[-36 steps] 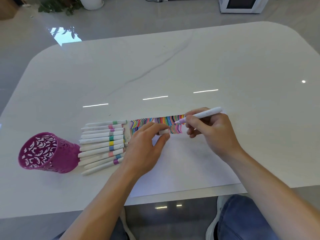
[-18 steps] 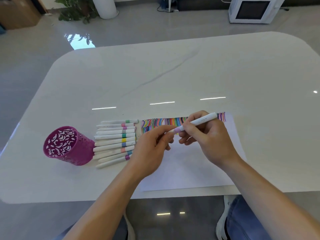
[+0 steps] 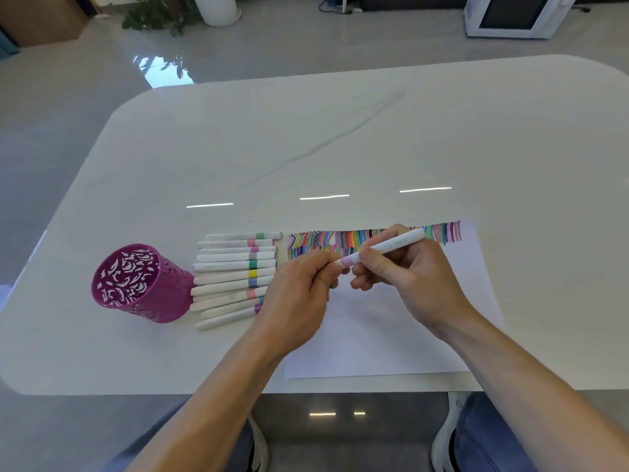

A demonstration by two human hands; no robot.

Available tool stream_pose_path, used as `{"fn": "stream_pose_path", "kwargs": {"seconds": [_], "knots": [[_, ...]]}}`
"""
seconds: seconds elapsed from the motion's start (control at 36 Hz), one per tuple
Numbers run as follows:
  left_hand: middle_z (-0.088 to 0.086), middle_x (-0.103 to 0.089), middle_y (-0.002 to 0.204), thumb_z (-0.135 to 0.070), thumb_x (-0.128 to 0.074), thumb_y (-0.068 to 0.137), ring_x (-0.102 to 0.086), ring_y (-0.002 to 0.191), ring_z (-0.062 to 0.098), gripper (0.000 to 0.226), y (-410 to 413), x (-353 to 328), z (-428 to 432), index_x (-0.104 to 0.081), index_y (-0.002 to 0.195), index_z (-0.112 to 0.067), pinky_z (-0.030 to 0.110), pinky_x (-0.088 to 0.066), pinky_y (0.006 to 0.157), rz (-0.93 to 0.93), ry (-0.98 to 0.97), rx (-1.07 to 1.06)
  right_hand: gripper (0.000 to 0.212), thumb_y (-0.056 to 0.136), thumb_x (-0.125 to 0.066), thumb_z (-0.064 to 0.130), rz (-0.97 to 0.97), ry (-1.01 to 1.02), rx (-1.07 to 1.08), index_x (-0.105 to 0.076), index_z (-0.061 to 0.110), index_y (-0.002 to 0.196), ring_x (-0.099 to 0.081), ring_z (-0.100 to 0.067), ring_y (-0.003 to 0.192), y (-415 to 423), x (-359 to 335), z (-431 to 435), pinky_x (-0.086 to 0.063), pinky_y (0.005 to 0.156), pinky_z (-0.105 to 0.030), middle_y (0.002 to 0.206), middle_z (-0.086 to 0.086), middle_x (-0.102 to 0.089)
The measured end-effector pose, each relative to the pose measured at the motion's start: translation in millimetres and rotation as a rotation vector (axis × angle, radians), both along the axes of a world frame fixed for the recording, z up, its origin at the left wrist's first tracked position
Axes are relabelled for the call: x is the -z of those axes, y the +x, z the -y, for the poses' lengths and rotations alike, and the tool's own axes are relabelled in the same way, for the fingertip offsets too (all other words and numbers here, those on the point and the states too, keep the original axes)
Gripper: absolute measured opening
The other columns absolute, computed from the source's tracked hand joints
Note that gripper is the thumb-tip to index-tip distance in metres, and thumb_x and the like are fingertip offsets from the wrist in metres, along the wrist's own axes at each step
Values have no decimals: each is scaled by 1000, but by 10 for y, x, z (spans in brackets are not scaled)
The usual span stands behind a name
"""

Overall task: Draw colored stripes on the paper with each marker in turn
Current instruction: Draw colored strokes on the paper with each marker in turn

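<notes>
A white sheet of paper (image 3: 391, 338) lies at the table's near edge, with a band of colored stripes (image 3: 446, 233) along its far edge. My right hand (image 3: 412, 277) grips a white marker (image 3: 391, 248) with a pale pink band, lifted just above the paper. My left hand (image 3: 299, 294) pinches the cap end of that same marker (image 3: 345, 262). Several white markers (image 3: 235, 277) with colored bands lie in a row left of the paper.
A magenta cut-out pen cup (image 3: 139, 284) stands left of the marker row. The white marble table (image 3: 340, 148) stretches far behind the paper. A white appliance (image 3: 510, 15) and a potted plant (image 3: 153, 15) sit on the floor beyond.
The right hand lifted the marker's tip off the stripes and brought it to the left hand, which now has its cap on the tip end. The head view shifted.
</notes>
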State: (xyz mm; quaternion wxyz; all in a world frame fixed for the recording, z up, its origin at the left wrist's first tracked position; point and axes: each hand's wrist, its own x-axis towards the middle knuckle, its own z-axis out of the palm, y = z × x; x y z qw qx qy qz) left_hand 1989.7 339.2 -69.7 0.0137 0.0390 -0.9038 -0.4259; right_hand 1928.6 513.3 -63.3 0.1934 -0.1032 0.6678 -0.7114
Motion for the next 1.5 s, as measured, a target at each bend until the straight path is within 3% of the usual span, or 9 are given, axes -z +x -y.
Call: {"fn": "stream_pose_path", "kwargs": {"seconds": [0.22,0.39,0.5,0.69,0.92,1.03,1.22,1.36,1.5], "knots": [[-9,-65,74,-28,-53,102,-62,70,7,21,26,-111,110,-69,90,-22,24,-48,62,47,-46,17,13,97,-65,11,171,3,-51,-70,-1,96,-75,-31,76,-13,3,27,-63,71,-34,85,-14,-78],[3,-71,82,-22,-71,91,-67,80,24,14,172,-182,287,-74,102,-29,45,-55,76,31,304,-207,19,95,-70,19,252,186,-95,-70,1,104,-73,-29,71,-81,22,11,-61,67,-33,81,-16,-75],[4,-73,91,-20,-72,89,-68,85,22,12,312,-286,434,-77,100,-22,38,-56,74,-54,421,-299,12,96,-69,16,185,373,-150,-69,6,103,-74,-26,70,-90,65,0,-61,70,-35,84,-15,-77],[-5,-74,104,-22,-66,95,-69,103,14,14,423,-378,556,-72,106,-18,32,-57,91,-258,298,-402,4,96,-68,20,42,575,-280,-69,16,98,-75,-19,71,30,178,135,-62,72,-34,80,-5,-76],[-4,-67,111,-19,-58,101,-66,99,12,19,557,-513,707,-69,116,-15,29,-56,83,-577,-121,-499,3,98,-65,25,-94,692,-318,-66,26,94,-73,-10,68,83,203,273,-63,76,-38,77,1,-74],[-5,-65,111,-17,-56,103,-66,99,16,21,628,-612,852,-67,121,-14,30,-55,84,-687,-127,-610,4,99,-64,26,-120,722,-319,-64,27,95,-72,-10,69,105,175,307,-62,76,-34,81,3,-73],[-9,-68,112,-18,-58,101,-65,103,12,19,708,-575,1091,-68,116,-23,27,-55,87,-530,-137,-745,2,99,-64,27,-139,755,-323,-65,26,98,-72,-10,70,128,154,333,-63,79,-38,81,4,-73],[-9,-64,108,-15,-65,96,-61,93,-3,19,737,-453,1177,-69,109,-27,3,-45,78,-345,-188,-781,3,98,-65,27,-140,755,-319,-66,27,96,-72,-9,68,132,155,327,-63,80,-39,78,4,-73],[-10,-65,105,-18,-65,95,-62,89,-2,16,648,-341,1184,-69,107,-28,1,-43,71,-271,-156,-848,5,98,-65,27,-130,751,-315,-65,28,94,-72,-7,67,131,162,319,-62,79,-39,78,4,-73]]}}
